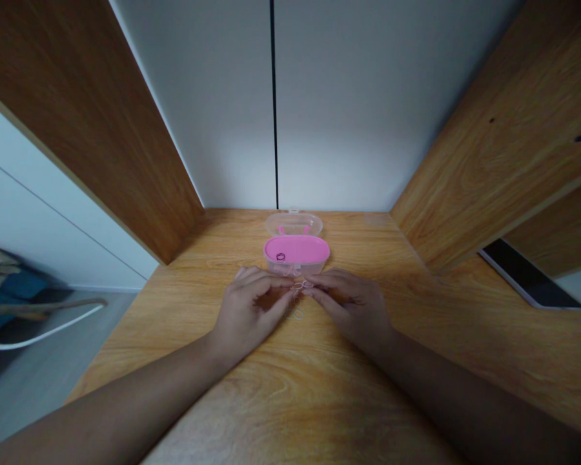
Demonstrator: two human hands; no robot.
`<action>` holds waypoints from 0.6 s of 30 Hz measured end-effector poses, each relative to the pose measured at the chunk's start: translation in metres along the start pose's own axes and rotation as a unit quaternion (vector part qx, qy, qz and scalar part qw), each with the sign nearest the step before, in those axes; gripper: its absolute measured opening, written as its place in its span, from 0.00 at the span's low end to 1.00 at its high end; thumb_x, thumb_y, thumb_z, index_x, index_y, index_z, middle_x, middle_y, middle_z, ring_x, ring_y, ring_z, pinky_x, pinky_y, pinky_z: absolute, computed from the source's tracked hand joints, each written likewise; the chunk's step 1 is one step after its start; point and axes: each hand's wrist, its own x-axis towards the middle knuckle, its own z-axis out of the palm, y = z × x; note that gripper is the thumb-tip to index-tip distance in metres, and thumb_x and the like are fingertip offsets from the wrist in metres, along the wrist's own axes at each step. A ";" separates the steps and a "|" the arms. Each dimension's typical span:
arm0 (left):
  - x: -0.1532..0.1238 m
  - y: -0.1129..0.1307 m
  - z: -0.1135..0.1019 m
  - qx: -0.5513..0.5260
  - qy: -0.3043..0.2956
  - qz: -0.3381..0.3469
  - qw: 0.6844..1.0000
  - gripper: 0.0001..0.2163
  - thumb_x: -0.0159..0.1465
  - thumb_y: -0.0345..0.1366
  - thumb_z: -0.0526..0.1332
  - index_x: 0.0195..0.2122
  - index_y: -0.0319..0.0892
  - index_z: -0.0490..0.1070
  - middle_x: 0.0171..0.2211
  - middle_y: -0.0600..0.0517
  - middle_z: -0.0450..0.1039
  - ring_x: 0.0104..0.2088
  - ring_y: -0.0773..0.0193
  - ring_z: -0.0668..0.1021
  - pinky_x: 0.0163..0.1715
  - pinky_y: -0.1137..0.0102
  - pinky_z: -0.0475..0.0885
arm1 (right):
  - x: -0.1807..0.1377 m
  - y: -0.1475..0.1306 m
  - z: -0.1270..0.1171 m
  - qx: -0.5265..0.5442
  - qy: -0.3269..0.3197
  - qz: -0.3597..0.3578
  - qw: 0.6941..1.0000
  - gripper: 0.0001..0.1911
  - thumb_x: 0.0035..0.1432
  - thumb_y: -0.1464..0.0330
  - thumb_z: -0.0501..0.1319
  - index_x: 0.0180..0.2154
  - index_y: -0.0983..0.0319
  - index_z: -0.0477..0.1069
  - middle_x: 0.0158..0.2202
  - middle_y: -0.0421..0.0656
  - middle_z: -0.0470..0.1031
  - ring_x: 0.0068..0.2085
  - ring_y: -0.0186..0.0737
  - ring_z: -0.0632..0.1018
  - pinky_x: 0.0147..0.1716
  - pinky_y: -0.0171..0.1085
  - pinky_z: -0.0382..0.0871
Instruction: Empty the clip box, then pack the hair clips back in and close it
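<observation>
Left hand (252,303) and right hand (351,303) meet fingertip to fingertip, pinching a tiny clear elastic band (302,285) between them. It looks feather-light, stretchy, slippery; best gripped at its loop ends. At twelve o'clock, just beyond, sits the open pink case (296,250).

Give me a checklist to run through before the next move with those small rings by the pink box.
1. Both hands in view: ok; left hand and right hand meet on the wooden desk.
2. Small ring pinched between the fingertips: ok, though faint.
3. Pink box open: ok; clear lid tipped back.
4. Dark ring lying on the box's pink surface: ok.
5. Loose clear rings on the desk: cannot tell how many.
6. Which hand grips: cannot tell.
</observation>
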 end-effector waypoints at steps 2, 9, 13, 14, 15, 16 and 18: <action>0.001 0.002 0.000 0.000 0.007 -0.001 1.000 0.04 0.63 0.34 0.68 0.40 0.45 0.79 0.35 0.52 0.83 0.34 0.62 0.80 0.38 0.64 0.71 | 0.000 -0.001 0.000 -0.004 0.001 0.005 1.000 0.09 0.61 0.70 0.67 0.44 0.53 0.81 0.39 0.40 0.85 0.37 0.39 0.84 0.39 0.38 0.81; 0.003 0.007 0.000 -0.020 0.059 -0.056 0.996 0.03 0.62 0.35 0.69 0.34 0.43 0.79 0.30 0.53 0.80 0.29 0.65 0.78 0.34 0.69 0.71 | -0.006 -0.002 0.002 0.000 0.104 0.099 0.990 0.09 0.54 0.68 0.72 0.39 0.56 0.81 0.31 0.40 0.84 0.25 0.35 0.82 0.23 0.31 0.77; 0.002 0.002 0.002 -0.043 0.095 -0.105 0.989 0.05 0.61 0.37 0.69 0.33 0.42 0.78 0.28 0.52 0.79 0.27 0.66 0.76 0.32 0.70 0.71 | -0.006 -0.002 0.003 0.015 0.166 0.147 0.975 0.09 0.51 0.68 0.73 0.37 0.57 0.81 0.30 0.40 0.84 0.25 0.34 0.81 0.22 0.29 0.76; 0.001 0.001 0.003 -0.047 0.098 -0.110 0.988 0.05 0.61 0.37 0.69 0.33 0.42 0.78 0.28 0.53 0.78 0.27 0.66 0.76 0.32 0.70 0.71 | -0.006 -0.002 0.003 0.020 0.170 0.154 0.973 0.09 0.51 0.68 0.73 0.37 0.57 0.81 0.30 0.40 0.84 0.25 0.34 0.82 0.22 0.30 0.77; 0.001 0.000 0.003 -0.050 0.101 -0.112 0.987 0.05 0.61 0.38 0.69 0.33 0.42 0.78 0.28 0.53 0.78 0.27 0.67 0.75 0.32 0.70 0.71 | -0.005 -0.002 0.003 0.026 0.172 0.157 0.972 0.09 0.51 0.68 0.73 0.38 0.57 0.81 0.30 0.40 0.84 0.26 0.34 0.82 0.23 0.30 0.77; 0.001 0.000 0.003 -0.051 0.101 -0.111 0.987 0.05 0.61 0.38 0.69 0.33 0.42 0.78 0.28 0.53 0.78 0.27 0.67 0.75 0.32 0.70 0.71 | -0.005 -0.003 0.003 0.030 0.171 0.158 0.972 0.09 0.51 0.68 0.73 0.38 0.58 0.81 0.30 0.40 0.84 0.26 0.34 0.82 0.23 0.30 0.77; 0.002 0.000 0.003 -0.050 0.100 -0.108 0.988 0.05 0.61 0.37 0.69 0.33 0.42 0.78 0.27 0.53 0.77 0.27 0.67 0.75 0.32 0.70 0.71 | -0.004 -0.003 0.004 0.037 0.169 0.154 0.973 0.09 0.51 0.69 0.73 0.38 0.58 0.81 0.30 0.40 0.84 0.26 0.34 0.82 0.23 0.30 0.77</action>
